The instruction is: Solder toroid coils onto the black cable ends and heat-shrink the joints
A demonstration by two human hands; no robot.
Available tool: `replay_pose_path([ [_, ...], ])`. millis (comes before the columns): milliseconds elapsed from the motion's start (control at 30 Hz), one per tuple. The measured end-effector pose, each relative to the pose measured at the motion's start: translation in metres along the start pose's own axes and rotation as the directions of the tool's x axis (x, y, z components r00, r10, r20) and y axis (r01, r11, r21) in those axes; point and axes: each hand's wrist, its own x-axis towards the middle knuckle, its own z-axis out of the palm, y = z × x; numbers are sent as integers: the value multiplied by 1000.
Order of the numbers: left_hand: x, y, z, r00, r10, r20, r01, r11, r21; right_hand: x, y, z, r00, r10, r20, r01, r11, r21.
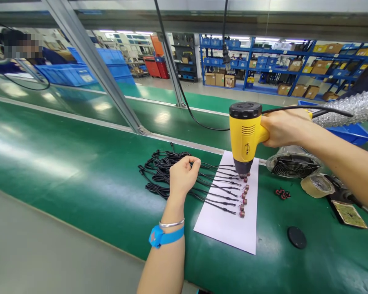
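Note:
My right hand is wrapped round the handle of a yellow heat gun, its black nozzle pointing down. The nozzle is just over the upper end of a row of small reddish-brown coils on a sheet of white paper. Several thin black cables run across the paper, their split ends towards the coils. My left hand is closed, thumb against curled fingers, over the bundled cables. Whatever is between those fingers is hidden. A blue wrist strap circles my left wrist.
Right of the paper lie a round fan, a cup-like container, small dark-red parts, a black disc and a square pad. A silvery duct crosses behind my right arm. A metal post rises beyond the cables.

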Motion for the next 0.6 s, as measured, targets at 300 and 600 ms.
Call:
replay_pose_path([
  [300,0,2,0,1000,4,1,-4,1000,-7,6,5,6,999,-30,-12,29,992,-120],
  [600,0,3,-1,1000,7,-3,-7,1000,-6,12,9,2,1000,12,0,-12,986,-167],
])
